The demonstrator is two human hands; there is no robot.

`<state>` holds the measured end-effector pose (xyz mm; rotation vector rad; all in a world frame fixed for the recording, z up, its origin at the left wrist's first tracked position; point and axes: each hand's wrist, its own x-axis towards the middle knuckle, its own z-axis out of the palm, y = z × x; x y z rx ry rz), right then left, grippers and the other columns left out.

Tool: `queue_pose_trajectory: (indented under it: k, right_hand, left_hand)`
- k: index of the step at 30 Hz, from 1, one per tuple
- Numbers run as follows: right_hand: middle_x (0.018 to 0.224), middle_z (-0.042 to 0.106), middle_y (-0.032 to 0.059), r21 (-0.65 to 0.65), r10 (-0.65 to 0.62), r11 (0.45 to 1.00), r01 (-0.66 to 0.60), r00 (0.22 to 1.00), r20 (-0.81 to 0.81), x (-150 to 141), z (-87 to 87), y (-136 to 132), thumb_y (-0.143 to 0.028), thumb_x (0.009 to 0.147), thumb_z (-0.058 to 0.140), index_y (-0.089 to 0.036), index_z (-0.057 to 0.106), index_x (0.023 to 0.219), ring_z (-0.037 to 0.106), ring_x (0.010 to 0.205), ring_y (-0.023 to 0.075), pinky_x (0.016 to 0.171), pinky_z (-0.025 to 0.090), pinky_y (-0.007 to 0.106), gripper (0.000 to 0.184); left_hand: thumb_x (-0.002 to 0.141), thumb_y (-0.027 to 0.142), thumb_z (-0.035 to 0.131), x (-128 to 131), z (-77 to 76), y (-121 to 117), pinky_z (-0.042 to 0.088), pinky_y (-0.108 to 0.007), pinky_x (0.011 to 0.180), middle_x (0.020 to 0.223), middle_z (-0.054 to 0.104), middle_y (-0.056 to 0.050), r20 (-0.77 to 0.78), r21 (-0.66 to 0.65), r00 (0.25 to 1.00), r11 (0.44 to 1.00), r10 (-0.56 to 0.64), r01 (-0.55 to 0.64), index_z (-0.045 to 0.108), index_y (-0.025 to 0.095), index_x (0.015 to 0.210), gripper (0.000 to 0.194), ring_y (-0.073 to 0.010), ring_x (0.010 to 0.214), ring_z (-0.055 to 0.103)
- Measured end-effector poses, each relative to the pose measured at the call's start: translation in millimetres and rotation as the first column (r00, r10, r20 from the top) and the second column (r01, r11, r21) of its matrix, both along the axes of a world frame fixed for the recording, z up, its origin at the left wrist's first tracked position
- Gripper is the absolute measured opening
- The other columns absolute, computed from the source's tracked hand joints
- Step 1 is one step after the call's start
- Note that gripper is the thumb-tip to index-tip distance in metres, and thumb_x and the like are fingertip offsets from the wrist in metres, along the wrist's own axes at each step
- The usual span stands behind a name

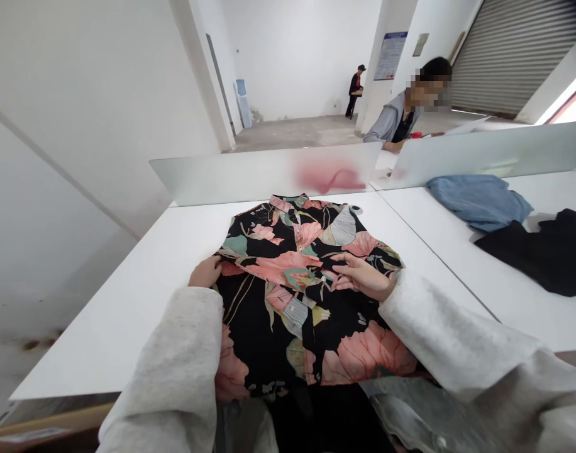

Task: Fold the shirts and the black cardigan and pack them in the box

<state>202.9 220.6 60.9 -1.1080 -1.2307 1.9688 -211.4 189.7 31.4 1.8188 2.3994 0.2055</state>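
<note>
Head view, sole view.
Desk (141, 302): white top, with a seam running to the right of the shirt.
Shirt (288, 299): black, pink floral print, buttoned front; spread on the desk, collar toward the divider.
Left hand (206, 272): at the shirt's left edge, fingertips hidden by cloth; whether they pinch, cannot tell.
Right hand (363, 277): over the shirt front, fingers loosely spread.
Garments, right of seam: blue one (479, 200), crumpled; black one (528, 258), nearer.
Divider (231, 179): frosted panel along the desk's far edge, red blurred shape behind.
Room: white wall (297, 56), grey floor (292, 132), water dispenser (243, 104), blue notice (390, 55) on a pillar, roller shutter (505, 56) at right.
Persons: one in grey (387, 123) beyond the divider; one in dark clothing (354, 91), far back.
</note>
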Motion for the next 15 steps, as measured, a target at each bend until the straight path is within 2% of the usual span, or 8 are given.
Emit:
queue_pose_trajectory:
  k: [3, 5, 10, 12, 13, 15]
  right_hand:
    - [0.076, 0.063, -0.0017, -0.132, -0.024, 0.991, 0.022, 1.000, -0.013, -3.1, -11.3, -4.2, -0.022, 0.078, 0.071, -0.018, 0.044, 0.115, 0.063, 0.054, 0.0089, 0.062, 0.060, 0.026, 0.046]
    - [0.073, 0.060, -0.0036, -0.142, -0.019, 0.990, 0.017, 1.000, -0.011, -3.6, -21.1, -7.2, -0.019, 0.076, 0.071, -0.017, 0.044, 0.117, 0.062, 0.054, 0.0078, 0.064, 0.060, 0.026, 0.049]
    - [0.065, 0.051, -0.0097, 0.051, -0.001, 0.999, -0.004, 0.995, 0.100, -2.0, -47.2, -12.0, -0.019, 0.072, 0.072, -0.022, 0.044, 0.117, 0.061, 0.055, 0.0086, 0.062, 0.059, 0.026, 0.053]
    - [0.064, 0.048, -0.0103, 0.116, 0.002, 0.993, -0.017, 0.992, 0.129, -1.0, -52.4, -12.4, -0.022, 0.074, 0.069, -0.023, 0.044, 0.115, 0.063, 0.055, 0.0095, 0.062, 0.059, 0.027, 0.048]
    - [0.064, 0.047, -0.0103, 0.138, 0.005, 0.990, -0.024, 0.990, 0.138, -0.4, -53.4, -12.4, -0.024, 0.075, 0.067, -0.023, 0.045, 0.114, 0.063, 0.055, 0.0100, 0.062, 0.059, 0.027, 0.045]
    - [0.066, 0.046, -0.0096, 0.168, 0.022, 0.985, -0.049, 0.987, 0.160, 0.8, -53.8, -12.0, -0.027, 0.075, 0.066, -0.023, 0.046, 0.112, 0.065, 0.057, 0.0112, 0.062, 0.058, 0.027, 0.042]
  left_hand:
    - [0.082, 0.029, 0.043, -13.9, 16.3, -12.7, 0.048, -0.028, 0.081, 0.103, 0.072, -0.005, 0.025, -0.029, 0.999, 0.999, -0.039, 0.039, 0.067, 0.023, 0.108, 0.036, -0.0213, 0.093, 0.066]
    - [0.085, 0.035, 0.041, -22.1, 34.1, -20.2, 0.048, -0.027, 0.080, 0.102, 0.072, -0.004, 0.039, -0.032, 0.998, 0.998, -0.052, 0.053, 0.066, 0.023, 0.113, 0.039, -0.0200, 0.090, 0.067]
    - [0.090, 0.041, 0.033, -33.1, 83.9, -23.9, 0.049, -0.031, 0.082, 0.112, 0.069, -0.007, -0.106, -0.008, 0.986, 0.991, -0.132, 0.131, 0.064, 0.020, 0.116, 0.045, -0.0226, 0.096, 0.065]
    - [0.093, 0.041, 0.029, -28.8, 89.0, -15.7, 0.048, -0.033, 0.086, 0.118, 0.067, -0.008, -0.158, -0.008, 0.971, 0.984, -0.178, 0.179, 0.062, 0.018, 0.119, 0.048, -0.0237, 0.103, 0.063]
    - [0.093, 0.041, 0.028, -24.4, 85.8, -9.4, 0.047, -0.033, 0.089, 0.121, 0.066, -0.008, -0.168, -0.012, 0.964, 0.978, -0.205, 0.206, 0.061, 0.018, 0.121, 0.049, -0.0236, 0.107, 0.062]
    - [0.094, 0.037, 0.028, -12.0, 69.1, 6.1, 0.044, -0.031, 0.096, 0.127, 0.062, -0.009, -0.170, -0.033, 0.949, 0.964, -0.266, 0.265, 0.057, 0.016, 0.125, 0.048, -0.0217, 0.114, 0.058]
